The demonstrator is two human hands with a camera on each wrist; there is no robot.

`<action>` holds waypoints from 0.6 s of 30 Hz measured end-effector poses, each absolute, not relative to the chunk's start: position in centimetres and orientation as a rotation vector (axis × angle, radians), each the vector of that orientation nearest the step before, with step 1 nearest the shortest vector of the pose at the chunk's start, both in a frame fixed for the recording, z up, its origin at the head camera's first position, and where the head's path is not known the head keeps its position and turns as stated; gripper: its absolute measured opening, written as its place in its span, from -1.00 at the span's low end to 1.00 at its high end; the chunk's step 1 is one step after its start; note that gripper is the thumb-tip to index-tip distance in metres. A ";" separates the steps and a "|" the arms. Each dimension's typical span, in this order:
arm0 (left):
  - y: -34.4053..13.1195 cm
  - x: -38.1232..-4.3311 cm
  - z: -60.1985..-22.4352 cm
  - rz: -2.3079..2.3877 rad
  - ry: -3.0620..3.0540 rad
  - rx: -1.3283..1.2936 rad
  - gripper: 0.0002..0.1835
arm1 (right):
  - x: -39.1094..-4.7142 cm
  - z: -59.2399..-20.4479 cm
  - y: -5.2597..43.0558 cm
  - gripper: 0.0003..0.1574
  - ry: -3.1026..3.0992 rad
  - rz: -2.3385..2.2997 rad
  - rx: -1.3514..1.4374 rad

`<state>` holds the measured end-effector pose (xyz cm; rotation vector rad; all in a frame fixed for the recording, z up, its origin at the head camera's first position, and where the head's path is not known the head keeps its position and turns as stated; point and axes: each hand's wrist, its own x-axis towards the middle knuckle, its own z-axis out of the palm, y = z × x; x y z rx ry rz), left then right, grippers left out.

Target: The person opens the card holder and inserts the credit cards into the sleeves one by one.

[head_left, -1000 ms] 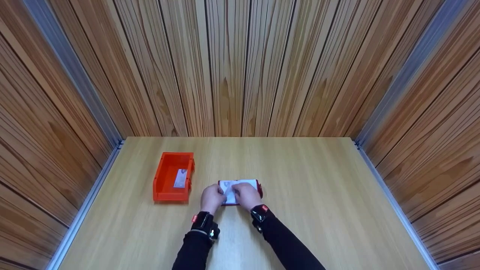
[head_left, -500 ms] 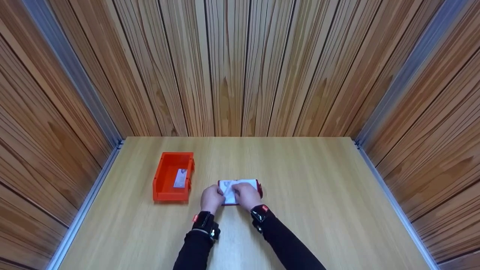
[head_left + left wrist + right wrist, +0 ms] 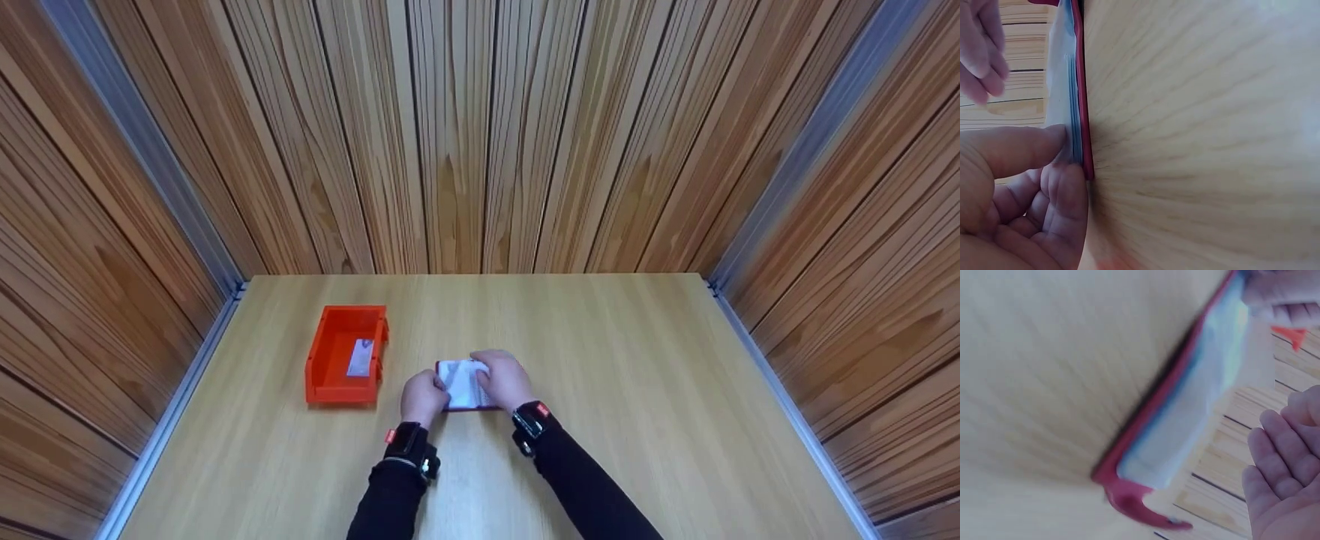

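Note:
A red card holder (image 3: 460, 382) lies spread on the table, its clear plastic sleeves (image 3: 1060, 93) facing up. My left hand (image 3: 424, 396) pinches the sleeves' edge between thumb and fingers at the holder's left end. Over the right end is my right hand (image 3: 505, 380), hiding that part in the head view. In the right wrist view its fingers (image 3: 1278, 464) are loosely bent, with nothing between them, apart from the sleeves. A red closing strap (image 3: 1139, 511) sticks out from the holder's right end.
To the left stands an orange bin (image 3: 341, 393) with a whitish card (image 3: 361, 358) inside, leaning toward its right side. Wood-panelled walls (image 3: 457, 135) close off the back and sides of the table (image 3: 637, 390).
My right hand has left the middle of the sleeves, where its fingers were bunched, and moved right and slightly away from me, spreading. My left hand keeps its place at the left edge.

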<state>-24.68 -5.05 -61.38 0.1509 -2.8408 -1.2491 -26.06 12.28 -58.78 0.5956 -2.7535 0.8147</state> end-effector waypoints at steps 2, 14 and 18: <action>-5.0 -24.7 -61.2 -1.263 -2.867 0.189 -0.80 | -26.2 -58.6 12.9 -0.64 -2.734 0.824 0.573; -5.2 -24.6 -61.4 -1.302 -2.833 0.209 -0.77 | -26.5 -60.3 16.2 -0.68 -2.732 0.863 0.382; -5.2 -24.6 -61.5 -1.299 -2.818 0.193 -0.77 | -26.2 -61.0 16.6 -0.69 -2.762 0.794 0.384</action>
